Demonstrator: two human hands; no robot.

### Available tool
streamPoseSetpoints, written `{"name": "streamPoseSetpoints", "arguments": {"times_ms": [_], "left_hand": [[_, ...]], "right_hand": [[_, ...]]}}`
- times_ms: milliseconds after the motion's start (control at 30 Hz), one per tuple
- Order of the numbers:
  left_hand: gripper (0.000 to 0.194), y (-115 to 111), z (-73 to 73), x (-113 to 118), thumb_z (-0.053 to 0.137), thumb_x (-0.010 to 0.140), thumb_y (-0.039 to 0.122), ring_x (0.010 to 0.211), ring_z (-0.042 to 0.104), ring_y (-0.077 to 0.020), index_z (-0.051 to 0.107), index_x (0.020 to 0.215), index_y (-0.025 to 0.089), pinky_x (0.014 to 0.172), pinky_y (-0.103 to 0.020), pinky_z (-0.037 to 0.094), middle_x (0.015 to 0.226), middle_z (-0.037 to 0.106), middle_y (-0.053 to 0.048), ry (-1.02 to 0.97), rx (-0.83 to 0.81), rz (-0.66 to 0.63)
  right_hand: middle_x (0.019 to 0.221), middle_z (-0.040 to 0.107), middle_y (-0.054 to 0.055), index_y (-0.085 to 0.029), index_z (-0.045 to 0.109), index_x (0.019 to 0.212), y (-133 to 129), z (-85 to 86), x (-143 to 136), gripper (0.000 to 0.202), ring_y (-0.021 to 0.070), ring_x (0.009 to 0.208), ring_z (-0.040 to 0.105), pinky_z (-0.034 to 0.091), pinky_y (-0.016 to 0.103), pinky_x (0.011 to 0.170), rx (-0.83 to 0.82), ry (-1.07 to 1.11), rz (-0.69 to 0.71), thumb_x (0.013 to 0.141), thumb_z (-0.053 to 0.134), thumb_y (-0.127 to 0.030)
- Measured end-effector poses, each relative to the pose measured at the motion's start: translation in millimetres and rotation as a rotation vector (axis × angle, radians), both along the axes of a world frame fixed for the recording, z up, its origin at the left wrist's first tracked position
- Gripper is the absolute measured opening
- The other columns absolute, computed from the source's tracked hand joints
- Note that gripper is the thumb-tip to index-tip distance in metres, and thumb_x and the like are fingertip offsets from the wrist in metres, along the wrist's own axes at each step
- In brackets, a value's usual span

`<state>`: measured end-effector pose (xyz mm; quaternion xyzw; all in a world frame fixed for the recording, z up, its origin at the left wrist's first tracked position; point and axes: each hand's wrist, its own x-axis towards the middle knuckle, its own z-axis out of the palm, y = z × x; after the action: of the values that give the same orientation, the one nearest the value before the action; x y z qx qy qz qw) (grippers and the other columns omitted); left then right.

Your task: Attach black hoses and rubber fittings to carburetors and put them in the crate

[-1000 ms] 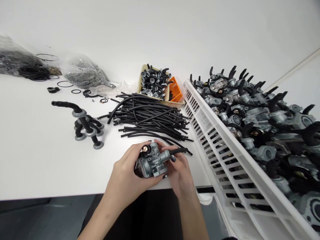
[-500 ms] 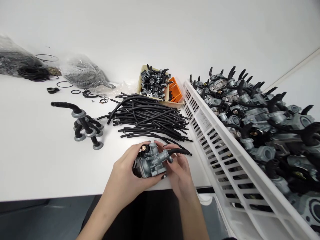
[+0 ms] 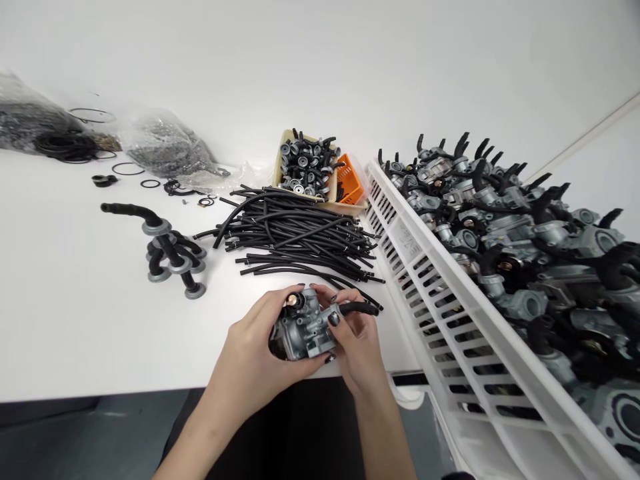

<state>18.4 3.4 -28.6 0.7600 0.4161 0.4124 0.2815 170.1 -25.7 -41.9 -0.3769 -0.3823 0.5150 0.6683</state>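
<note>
- Lying between both hands, over the near edge of the bench, the grey carburetor is within the grasp of both hands, with no gap left to cross.
- Its threaded-looking cap (the detail is too small to be certain) sits at the right end, and the axis through it slants from near left to far right; the black rubber elbow runs on from there toward the right.
- The right hand is the nearer one to that cap: its thumb rests on the cap's near side, while its other fingers curl round the far side, partly closed. How hard they press, I cannot tell.
- The left hand takes the left end of the body, fingers spread wide and closed round it, thumb running right along the near edge, index finger on the far side just beside the brass fitting.
- So the body lies right of the left palm, and the cap lies in the crook of the right thumb and fingers.
- Just beyond the hands, on the far side, lies the heap of black hoses; the white crate stands to the right, apart from the right hand.
</note>
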Motion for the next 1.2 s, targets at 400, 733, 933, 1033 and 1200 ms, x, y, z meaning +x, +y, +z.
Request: {"name": "streamPoseSetpoints", "arguments": {"times_ms": [400, 733, 933, 1033, 1200], "left_hand": [[0.058, 0.5, 1.1, 0.5, 0.077, 0.066, 0.032, 0.1, 0.065, -0.0242, 0.054, 0.119, 0.026, 0.082, -0.034, 0.055, 0.113, 0.065, -0.004, 0.005, -0.029, 0.007], [0.056, 0.6, 3.4, 1.5, 0.078, 0.064, 0.034, 0.095, 0.066, -0.0235, 0.056, 0.115, 0.025, 0.082, -0.033, 0.055, 0.107, 0.068, -0.002, -0.021, -0.089, 0.063], [0.058, 3.1, 2.5, -0.9, 0.079, 0.064, 0.035, 0.096, 0.066, -0.0239, 0.055, 0.116, 0.025, 0.082, -0.034, 0.056, 0.108, 0.068, -0.003, -0.011, -0.097, 0.045], [0.056, 3.5, 2.6, -0.5, 0.079, 0.064, 0.036, 0.094, 0.067, -0.0242, 0.056, 0.114, 0.025, 0.081, -0.035, 0.056, 0.106, 0.068, -0.003, -0.013, -0.105, 0.042], [0.056, 3.7, 4.5, 0.0, 0.078, 0.064, 0.034, 0.094, 0.067, -0.0243, 0.057, 0.115, 0.025, 0.081, -0.035, 0.056, 0.106, 0.069, -0.002, -0.037, -0.135, 0.03]], "right_hand": [[0.12, 0.069, 0.009, -0.024, 0.073, 0.086, 0.6, 7.2, 0.7, 0.017, 0.0293, 0.116, 0.06, 0.043, 0.043, 0.1, -0.034, -0.041, 0.001, 0.076, 0.076, -0.037], [0.12, 0.07, 0.01, -0.021, 0.073, 0.089, 0.7, 7.7, 3.3, 0.019, 0.0332, 0.117, 0.059, 0.038, 0.049, 0.105, -0.059, 0.125, 0.056, 0.075, 0.07, -0.034], [0.124, 0.069, 0.011, -0.022, 0.07, 0.088, 0.3, 8.3, 2.4, 0.017, 0.033, 0.121, 0.058, 0.037, 0.049, 0.106, -0.048, 0.114, 0.063, 0.074, 0.072, -0.03], [0.124, 0.068, 0.011, -0.022, 0.07, 0.091, -0.4, 8.5, 1.5, 0.017, 0.0315, 0.119, 0.059, 0.039, 0.047, 0.104, -0.045, 0.095, 0.042, 0.076, 0.071, -0.031], [0.122, 0.069, 0.01, -0.025, 0.071, 0.099, -1.2, 8.8, 0.0, 0.025, 0.0303, 0.115, 0.061, 0.047, 0.042, 0.095, -0.041, 0.052, 0.024, 0.077, 0.074, -0.036]]}}
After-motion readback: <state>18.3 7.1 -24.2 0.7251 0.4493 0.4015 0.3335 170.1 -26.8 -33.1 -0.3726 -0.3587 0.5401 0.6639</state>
